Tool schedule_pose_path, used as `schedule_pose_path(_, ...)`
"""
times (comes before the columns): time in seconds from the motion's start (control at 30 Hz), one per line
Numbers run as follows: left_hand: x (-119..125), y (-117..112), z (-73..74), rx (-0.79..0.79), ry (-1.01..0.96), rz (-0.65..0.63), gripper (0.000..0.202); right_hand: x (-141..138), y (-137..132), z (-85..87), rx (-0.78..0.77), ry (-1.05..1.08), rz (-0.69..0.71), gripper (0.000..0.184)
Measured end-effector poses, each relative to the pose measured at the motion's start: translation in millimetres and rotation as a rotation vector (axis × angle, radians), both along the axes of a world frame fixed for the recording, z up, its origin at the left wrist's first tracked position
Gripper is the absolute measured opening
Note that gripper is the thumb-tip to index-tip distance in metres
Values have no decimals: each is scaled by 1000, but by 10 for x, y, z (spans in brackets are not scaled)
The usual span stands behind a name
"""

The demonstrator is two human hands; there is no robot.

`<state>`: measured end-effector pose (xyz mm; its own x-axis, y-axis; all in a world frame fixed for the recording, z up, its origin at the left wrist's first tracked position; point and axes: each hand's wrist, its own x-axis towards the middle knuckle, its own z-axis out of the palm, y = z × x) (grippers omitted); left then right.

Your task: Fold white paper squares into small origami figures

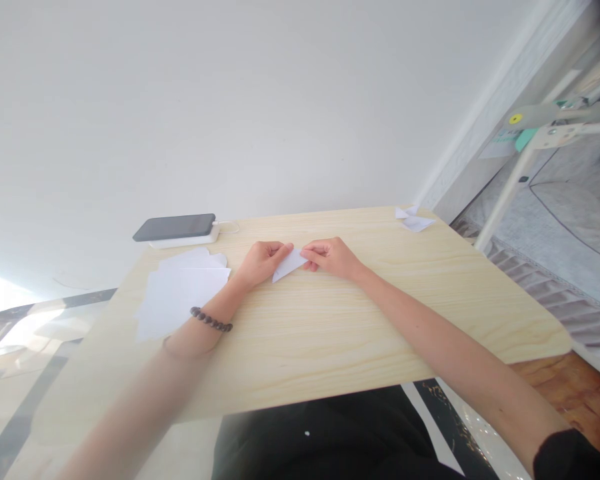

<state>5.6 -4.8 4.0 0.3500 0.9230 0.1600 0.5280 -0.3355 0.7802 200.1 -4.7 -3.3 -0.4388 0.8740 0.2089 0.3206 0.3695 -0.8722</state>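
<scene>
A small folded piece of white paper [289, 265] is held between my two hands over the middle of the table. My left hand [267, 261] pinches its left side, thumb on top. On the other side, my right hand [329, 257] grips the paper's right corner between thumb and fingers. The paper has a slanted, pointed lower edge. Parts of it are hidden behind my fingers. A beaded bracelet [211, 319] circles my left wrist.
Loose white sheets [180, 293] lie left of my left hand. Behind them a dark phone [175, 227] rests on a white block [185, 241] with a cable. Folded white paper pieces [416, 221] sit at the table's [300, 353] far right corner. A wall rises behind.
</scene>
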Motion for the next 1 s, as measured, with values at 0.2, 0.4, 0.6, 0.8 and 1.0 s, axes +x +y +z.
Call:
schedule_pose_path(0.2, -13, 2, 14, 45, 27, -63, 47, -1, -1, -3, -11, -1, 5, 30)
schedule_pose_path(0.4, -12, 3, 3, 37, 7, -64, 47, -4, 4, -13, -22, 11, 10, 30)
schedule_pose_path(0.6, 6, 9, -30, -46, -106, -91, 45, 7, 22, -12, -5, -5, -44, 30)
schedule_pose_path(0.8, 8, -9, -13, -109, -114, -64, 44, 18, 80, -37, 49, 51, -141, 25)
schedule_pose_path(1.0, -4, -6, -7, -97, -66, -65, 42, 19, 74, -35, 49, 69, -144, 25)
